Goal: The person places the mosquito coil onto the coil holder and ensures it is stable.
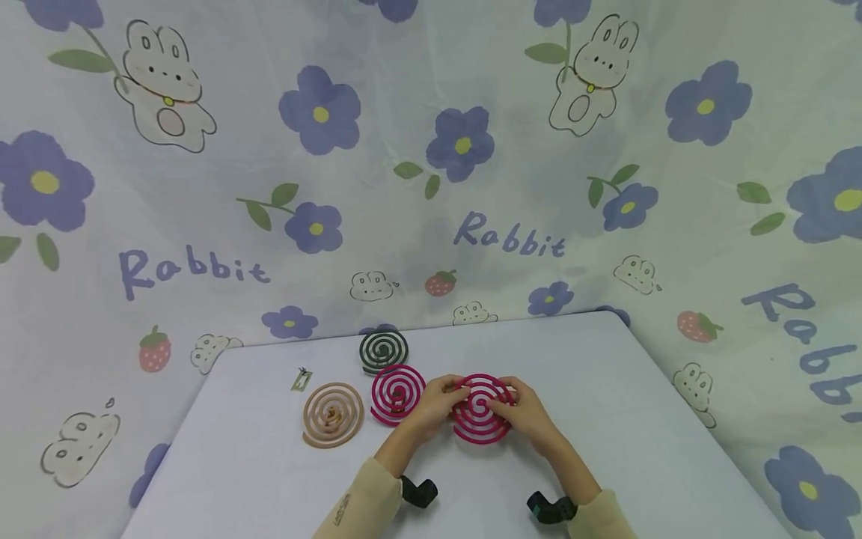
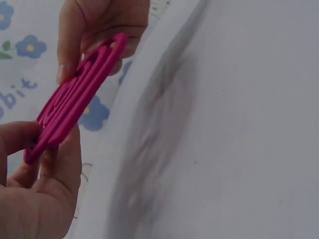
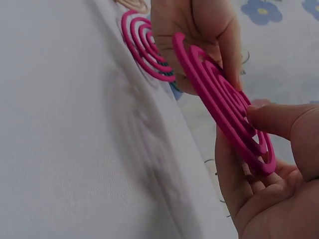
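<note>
Both hands hold a pink mosquito coil (image 1: 479, 403) raised above the white table, tilted on edge in the wrist views. My left hand (image 1: 432, 406) pinches its left side, thumb on the near face and fingers behind. On the opposite side my right hand (image 1: 532, 417) grips it the same way, with the thumb (image 3: 271, 118) near the spiral's middle. The fingers behind the coil are partly hidden. Left of the hands lies another pink coil (image 1: 397, 394), close to the left wrist. A tan coil (image 1: 333, 416) and a dark green coil (image 1: 383, 349) lie near it.
A small metal coil stand (image 1: 301, 380) lies at the table's left, behind the tan coil. The white table (image 1: 646, 449) reaches back to a patterned cloth wall (image 1: 377, 247). Black wrist cameras (image 1: 419, 492) are strapped below both hands.
</note>
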The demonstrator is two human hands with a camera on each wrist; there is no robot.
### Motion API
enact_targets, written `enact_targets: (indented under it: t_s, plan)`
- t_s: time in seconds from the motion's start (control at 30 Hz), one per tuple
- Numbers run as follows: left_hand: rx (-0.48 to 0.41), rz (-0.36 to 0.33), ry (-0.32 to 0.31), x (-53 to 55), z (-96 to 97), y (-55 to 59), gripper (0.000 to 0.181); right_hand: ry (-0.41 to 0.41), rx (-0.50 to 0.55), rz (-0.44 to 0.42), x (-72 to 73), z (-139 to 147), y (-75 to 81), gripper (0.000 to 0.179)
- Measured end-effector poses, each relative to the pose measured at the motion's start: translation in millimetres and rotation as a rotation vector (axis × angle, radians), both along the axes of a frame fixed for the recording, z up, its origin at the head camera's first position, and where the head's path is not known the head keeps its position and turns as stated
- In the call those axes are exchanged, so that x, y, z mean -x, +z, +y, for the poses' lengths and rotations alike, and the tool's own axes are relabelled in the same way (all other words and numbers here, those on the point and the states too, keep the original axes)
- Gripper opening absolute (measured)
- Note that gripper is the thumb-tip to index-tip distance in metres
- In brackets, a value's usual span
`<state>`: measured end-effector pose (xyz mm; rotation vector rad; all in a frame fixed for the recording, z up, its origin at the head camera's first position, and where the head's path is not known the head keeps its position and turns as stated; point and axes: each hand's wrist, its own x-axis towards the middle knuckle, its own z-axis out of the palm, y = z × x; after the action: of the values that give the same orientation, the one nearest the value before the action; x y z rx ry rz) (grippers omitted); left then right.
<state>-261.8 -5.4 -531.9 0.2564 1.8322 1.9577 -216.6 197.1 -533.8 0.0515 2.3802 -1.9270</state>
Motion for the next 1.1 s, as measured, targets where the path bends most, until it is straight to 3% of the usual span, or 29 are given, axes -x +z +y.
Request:
enact_targets:
  t_s: [0.33, 0.6, 0.83, 1.03, 1.1]
  plan:
    - [-0.041, -0.031, 0.064, -7.5, -12.6, 11.4, 0.032, 0.018, 0.015, 0.015, -7.6, -12.4, 3.0, 0.046]
    - [-0.099, -0.066, 0.083, -10.5, -21.9, 10.4, 0.042, 0.004, 0.019, 0.046, -7.9, -23.3, 9.8, 0.046]
    - [-0.145, -0.032, 0.055, -17.3, -34.3, 13.8, 0.052, -0.021, 0.07, 0.061, -8.0, -34.2, 12.6, 0.043]
    - [-0.151, -0.02, 0.046, -20.2, -45.5, 15.5, 0.055, 0.01, 0.095, 0.051, -10.1, -43.0, 15.8, 0.042]
    - [-0.147, -0.024, 0.056, -21.1, -48.5, 15.0, 0.054, 0.018, 0.088, 0.049, -15.3, -47.5, 25.6, 0.039]
